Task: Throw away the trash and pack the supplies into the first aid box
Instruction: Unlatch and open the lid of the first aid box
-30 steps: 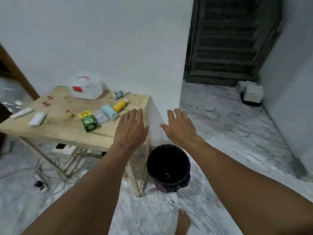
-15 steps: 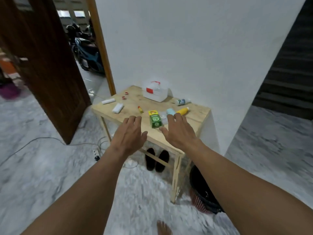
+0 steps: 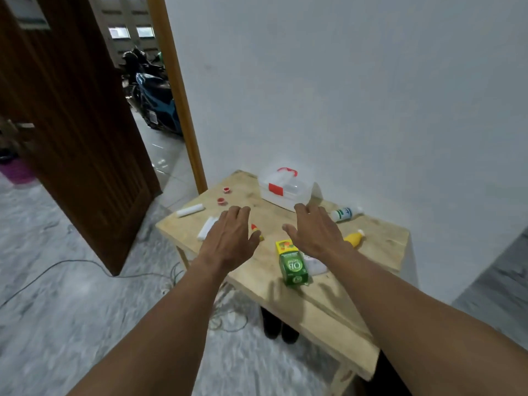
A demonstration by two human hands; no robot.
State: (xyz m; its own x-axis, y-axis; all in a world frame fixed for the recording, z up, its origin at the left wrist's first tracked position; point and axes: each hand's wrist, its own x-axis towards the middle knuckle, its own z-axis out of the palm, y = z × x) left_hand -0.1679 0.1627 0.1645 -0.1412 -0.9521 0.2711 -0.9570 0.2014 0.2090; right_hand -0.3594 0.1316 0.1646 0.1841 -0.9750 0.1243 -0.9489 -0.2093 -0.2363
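Observation:
A white first aid box with a red handle and latch stands shut at the back of the wooden table. In front of it lie a green carton, a yellow bottle, a white bottle with a green label, a small red-and-yellow tube, two white rolls and two red caps. My left hand hovers palm down over the table's left part, empty. My right hand hovers beside it, just before the box, also empty.
A dark wooden door stands open at left, with a motorbike beyond the doorway. Cables trail over the marble floor. Black shoes sit under the table. The white wall is right behind the table.
The view has swung left from the black bin to the table and come closer. Both empty hands have moved forward over the tabletop toward the box.

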